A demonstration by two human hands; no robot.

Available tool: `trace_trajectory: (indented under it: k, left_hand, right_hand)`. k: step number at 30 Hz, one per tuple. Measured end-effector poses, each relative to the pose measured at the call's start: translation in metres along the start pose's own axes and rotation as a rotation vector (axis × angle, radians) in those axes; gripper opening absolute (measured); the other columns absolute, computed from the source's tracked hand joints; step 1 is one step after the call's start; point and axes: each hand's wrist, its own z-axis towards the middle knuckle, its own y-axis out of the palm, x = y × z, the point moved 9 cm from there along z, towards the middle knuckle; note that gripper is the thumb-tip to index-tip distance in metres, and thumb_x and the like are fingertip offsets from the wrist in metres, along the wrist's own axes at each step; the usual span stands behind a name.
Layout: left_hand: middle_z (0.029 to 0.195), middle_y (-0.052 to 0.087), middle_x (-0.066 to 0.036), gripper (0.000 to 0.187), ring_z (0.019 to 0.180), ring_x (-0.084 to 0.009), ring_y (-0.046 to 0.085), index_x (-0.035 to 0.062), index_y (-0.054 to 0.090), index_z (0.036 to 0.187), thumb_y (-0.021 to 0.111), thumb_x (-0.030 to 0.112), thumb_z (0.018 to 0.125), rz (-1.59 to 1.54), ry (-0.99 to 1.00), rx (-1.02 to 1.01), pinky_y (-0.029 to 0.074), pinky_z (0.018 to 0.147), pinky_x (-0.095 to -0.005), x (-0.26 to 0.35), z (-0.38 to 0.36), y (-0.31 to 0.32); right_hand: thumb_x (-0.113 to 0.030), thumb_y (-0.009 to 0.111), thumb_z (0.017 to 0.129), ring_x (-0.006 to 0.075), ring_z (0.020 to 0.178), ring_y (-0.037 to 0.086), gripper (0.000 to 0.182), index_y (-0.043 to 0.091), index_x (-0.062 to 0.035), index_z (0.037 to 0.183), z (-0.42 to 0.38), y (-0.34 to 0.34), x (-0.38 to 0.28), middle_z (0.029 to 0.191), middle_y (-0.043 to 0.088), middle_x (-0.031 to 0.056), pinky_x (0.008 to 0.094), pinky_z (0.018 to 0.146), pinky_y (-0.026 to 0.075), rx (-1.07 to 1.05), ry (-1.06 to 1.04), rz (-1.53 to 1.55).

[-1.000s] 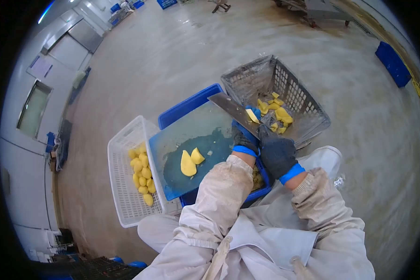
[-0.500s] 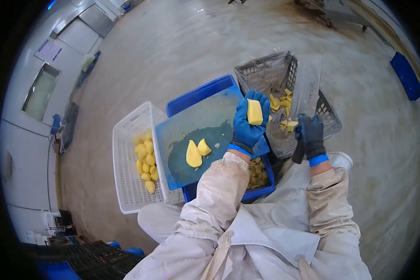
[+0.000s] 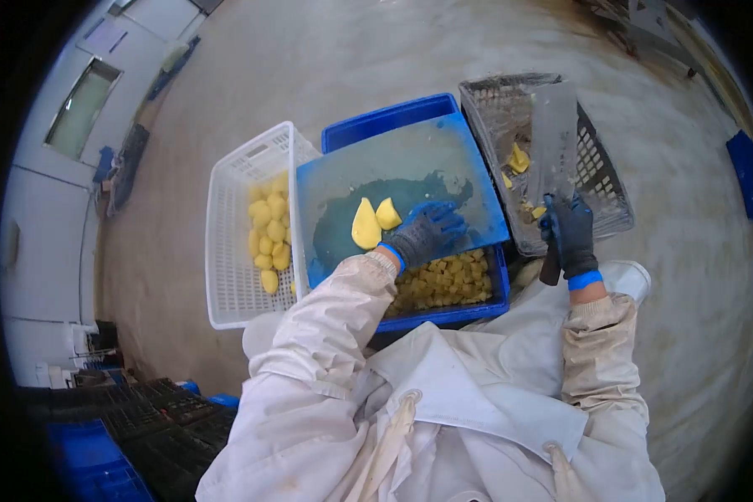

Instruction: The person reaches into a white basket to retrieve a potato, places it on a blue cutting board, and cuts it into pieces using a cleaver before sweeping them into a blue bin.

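My left hand (image 3: 431,230), in a blue and dark glove, lies palm down on the blue cutting board (image 3: 393,155) with its fingers stretched out. Whether anything is under the palm is hidden. Just left of its fingers are two cut pieces of peeled potato, a long one (image 3: 366,224) and a smaller one (image 3: 387,214). My right hand (image 3: 572,234), also gloved, is closed around the dark handle of a wide-bladed knife (image 3: 554,138). Its blade points away from me over the lined black crate (image 3: 598,167), where some yellow pieces (image 3: 519,158) lie.
A white basket (image 3: 226,243) with several peeled potatoes (image 3: 269,226) stands left of the board. Under the board's near edge, a blue crate (image 3: 477,314) holds diced potato (image 3: 443,280). Another blue bin (image 3: 389,121) shows behind the board. Dark crates (image 3: 167,418) are at lower left.
My left hand has turned over and come down onto the board; the potato block on its palm is no longer visible. Fewer yellow pieces show in the black crate. The view has shifted.
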Motion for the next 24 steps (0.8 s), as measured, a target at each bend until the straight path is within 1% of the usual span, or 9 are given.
trace_trajectory:
  k: [4, 5, 6, 8, 9, 10, 14, 16, 24]
  left_hand:
    - [0.128, 0.045, -0.013, 0.055, 0.123, -0.0320, 0.037, 0.0129, 0.042, 0.129, 0.055, 0.011, 0.076, 0.130, -0.055, -0.031, 0.030, 0.101, -0.0438, 0.020, -0.042, -0.007]
    - [0.128, 0.045, -0.014, 0.054, 0.123, -0.0319, 0.037, 0.0102, 0.042, 0.129, 0.056, 0.012, 0.076, 0.069, -0.218, 0.065, 0.030, 0.101, -0.0441, 0.012, -0.055, -0.013]
    - [0.128, 0.044, -0.015, 0.054, 0.123, -0.0317, 0.037, 0.0076, 0.041, 0.129, 0.056, 0.013, 0.077, 0.007, -0.383, 0.163, 0.030, 0.101, -0.0443, 0.004, -0.070, -0.016]
    - [0.127, 0.044, -0.017, 0.051, 0.120, -0.0336, 0.040, 0.0036, 0.042, 0.126, 0.056, 0.008, 0.077, -0.112, -0.467, 0.329, 0.033, 0.100, -0.0438, 0.004, -0.089, -0.013]
    - [0.127, 0.044, -0.018, 0.050, 0.119, -0.0351, 0.040, 0.0021, 0.041, 0.126, 0.056, 0.010, 0.079, -0.245, -0.632, 0.416, 0.034, 0.099, -0.0435, -0.005, -0.102, -0.008]
    - [0.126, 0.044, -0.019, 0.050, 0.118, -0.0366, 0.041, 0.0006, 0.040, 0.127, 0.056, 0.011, 0.081, -0.379, -0.795, 0.504, 0.035, 0.098, -0.0432, -0.014, -0.115, 0.000]
    - [0.116, 0.049, -0.020, 0.044, 0.109, -0.0366, 0.048, 0.0004, 0.044, 0.122, 0.058, 0.017, 0.083, -0.286, -0.834, 0.599, 0.040, 0.091, -0.0422, -0.018, -0.106, 0.002]
    - [0.105, 0.053, -0.020, 0.037, 0.097, -0.0357, 0.054, 0.0021, 0.051, 0.112, 0.061, 0.019, 0.081, -0.738, -1.063, 0.612, 0.043, 0.083, -0.0423, -0.033, -0.106, 0.012]
    - [0.096, 0.055, -0.020, 0.023, 0.087, -0.0375, 0.055, 0.0026, 0.057, 0.095, 0.062, 0.017, 0.078, -0.677, -1.160, 0.644, 0.044, 0.075, -0.0438, -0.045, -0.103, 0.030]
  right_hand:
    - [-0.020, 0.058, 0.083, 0.0138, 0.060, 0.054, 0.027, 0.058, 0.0015, 0.099, -0.029, 0.026, 0.019, 0.072, 0.059, 0.0057, 0.0310, 0.058, 0.047, -0.208, -0.048, -0.350]
    - [-0.022, 0.058, 0.082, 0.0239, 0.067, 0.060, 0.030, 0.058, 0.0002, 0.101, -0.045, 0.041, 0.016, 0.075, 0.062, 0.0114, 0.0366, 0.065, 0.048, -0.289, -0.097, -0.231]
    - [-0.022, 0.058, 0.082, 0.0239, 0.067, 0.060, 0.030, 0.058, 0.0002, 0.101, -0.051, 0.041, 0.025, 0.075, 0.062, 0.0114, 0.0366, 0.065, 0.048, -0.292, -0.090, -0.236]
    - [-0.026, 0.056, 0.081, 0.0345, 0.075, 0.060, 0.030, 0.059, -0.0046, 0.102, -0.063, 0.056, 0.033, 0.079, 0.062, 0.0197, 0.0406, 0.068, 0.047, -0.335, -0.370, -0.919]
    - [-0.028, 0.053, 0.081, 0.0387, 0.075, 0.058, 0.025, 0.060, -0.0080, 0.095, -0.072, 0.068, 0.024, 0.076, 0.060, 0.0218, 0.0445, 0.065, 0.047, -0.368, -0.320, -0.994]
    - [-0.028, 0.053, 0.081, 0.0387, 0.075, 0.058, 0.025, 0.060, -0.0080, 0.095, -0.074, 0.073, 0.026, 0.076, 0.060, 0.0218, 0.0445, 0.065, 0.047, -0.372, -0.318, -1.003]
    - [-0.026, 0.050, 0.083, 0.0367, 0.058, 0.057, 0.019, 0.056, -0.0080, 0.080, -0.079, 0.092, 0.029, 0.061, 0.058, 0.0164, 0.0478, 0.054, 0.044, -0.445, -0.507, -1.154]
    - [-0.024, 0.049, 0.083, 0.0368, 0.058, 0.057, 0.018, 0.056, -0.0080, 0.080, -0.078, 0.101, 0.024, 0.062, 0.058, 0.0168, 0.0470, 0.053, 0.044, -0.529, -0.511, -1.228]
    - [-0.023, 0.049, 0.082, 0.0353, 0.065, 0.060, 0.019, 0.059, -0.0076, 0.085, -0.062, 0.115, 0.018, 0.068, 0.061, 0.0178, 0.0467, 0.060, 0.047, -0.677, -0.444, -1.388]
